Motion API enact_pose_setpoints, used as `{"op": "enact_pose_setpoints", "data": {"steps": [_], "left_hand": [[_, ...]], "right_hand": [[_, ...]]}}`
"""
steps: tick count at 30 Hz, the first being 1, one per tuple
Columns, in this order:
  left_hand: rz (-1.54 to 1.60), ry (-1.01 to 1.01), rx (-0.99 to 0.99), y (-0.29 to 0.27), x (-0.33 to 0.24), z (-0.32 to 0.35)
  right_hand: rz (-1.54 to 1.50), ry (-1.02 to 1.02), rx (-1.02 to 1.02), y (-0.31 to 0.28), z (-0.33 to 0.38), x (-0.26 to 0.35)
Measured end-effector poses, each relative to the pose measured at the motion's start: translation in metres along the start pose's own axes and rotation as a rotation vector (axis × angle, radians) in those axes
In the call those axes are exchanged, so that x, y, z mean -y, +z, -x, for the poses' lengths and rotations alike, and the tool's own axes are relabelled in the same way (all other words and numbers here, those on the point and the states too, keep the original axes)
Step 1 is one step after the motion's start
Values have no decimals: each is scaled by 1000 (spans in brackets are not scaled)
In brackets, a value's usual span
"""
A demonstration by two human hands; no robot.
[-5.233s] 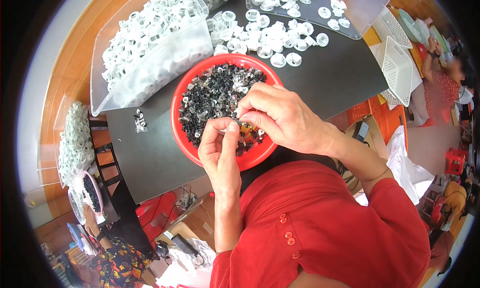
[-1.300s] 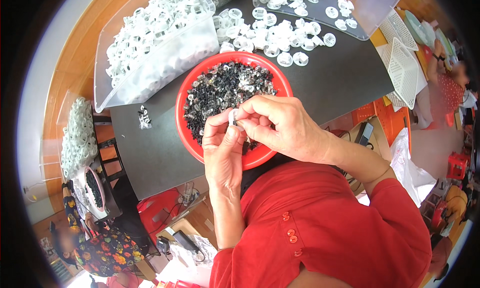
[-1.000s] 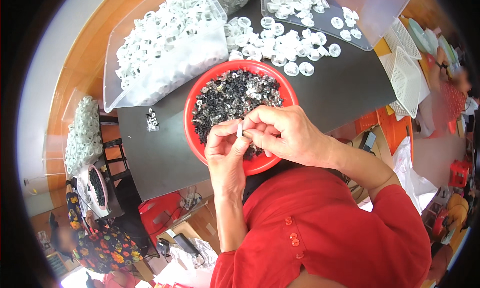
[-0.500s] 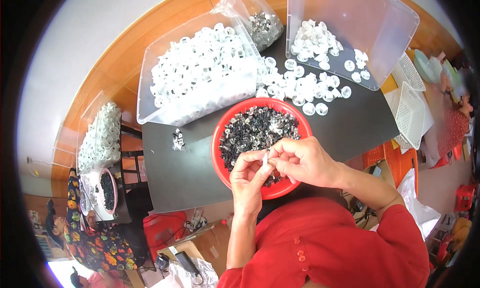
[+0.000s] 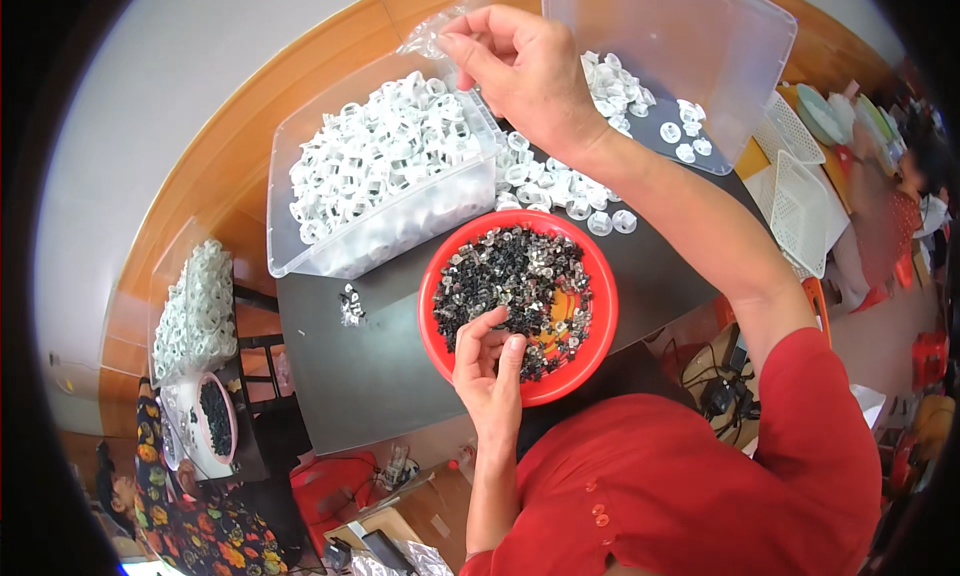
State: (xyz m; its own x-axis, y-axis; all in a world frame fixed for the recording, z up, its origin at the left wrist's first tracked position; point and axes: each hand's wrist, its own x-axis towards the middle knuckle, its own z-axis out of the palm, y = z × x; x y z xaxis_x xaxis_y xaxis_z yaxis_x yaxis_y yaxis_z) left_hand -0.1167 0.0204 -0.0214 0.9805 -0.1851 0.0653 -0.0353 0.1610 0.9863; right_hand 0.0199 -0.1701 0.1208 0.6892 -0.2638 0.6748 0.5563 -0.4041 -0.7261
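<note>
My left hand (image 5: 488, 371) hovers over the near left part of a red basin (image 5: 606, 321), fingers curled and thumb apart, with nothing visible in it. Small black and clear pieces (image 5: 500, 271) fill much of that basin, and its patterned bottom shows at the right. Stretched far forward, my right hand (image 5: 525, 71) is above the back right corner of a clear plastic bin (image 5: 390, 251). Its thumb and index fingertip meet in a pinch; whatever lies between them is too small to make out. White ring-shaped plastic parts (image 5: 385, 156) are heaped in the bin.
A second clear bin (image 5: 690, 36) lies at the back right with white parts inside. Loose white parts (image 5: 560, 191) spread across the dark table (image 5: 350, 376). A clear bag (image 5: 425, 36) is partly behind my right hand. At left, another person (image 5: 205, 506) sits by a bin and bowl.
My hands were together over the basin, around a small white piece. Since then my right hand has swung far forward, while the left stays over the basin with its fingers loosened.
</note>
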Motion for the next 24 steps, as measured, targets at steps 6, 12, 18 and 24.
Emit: {"op": "enact_pose_setpoints", "data": {"steps": [6, 12, 18, 24], "left_hand": [[-50, 40, -22, -6, 3, 1], [-83, 47, 7, -2, 2, -1], [-123, 70, -4, -2, 3, -1], [-154, 87, 7, -2, 3, 1]], "right_hand": [[375, 57, 217, -27, 35, -49], [570, 270, 410, -56, 67, -109], [713, 200, 546, -32, 72, -124], [706, 219, 567, -31, 69, -128]]}}
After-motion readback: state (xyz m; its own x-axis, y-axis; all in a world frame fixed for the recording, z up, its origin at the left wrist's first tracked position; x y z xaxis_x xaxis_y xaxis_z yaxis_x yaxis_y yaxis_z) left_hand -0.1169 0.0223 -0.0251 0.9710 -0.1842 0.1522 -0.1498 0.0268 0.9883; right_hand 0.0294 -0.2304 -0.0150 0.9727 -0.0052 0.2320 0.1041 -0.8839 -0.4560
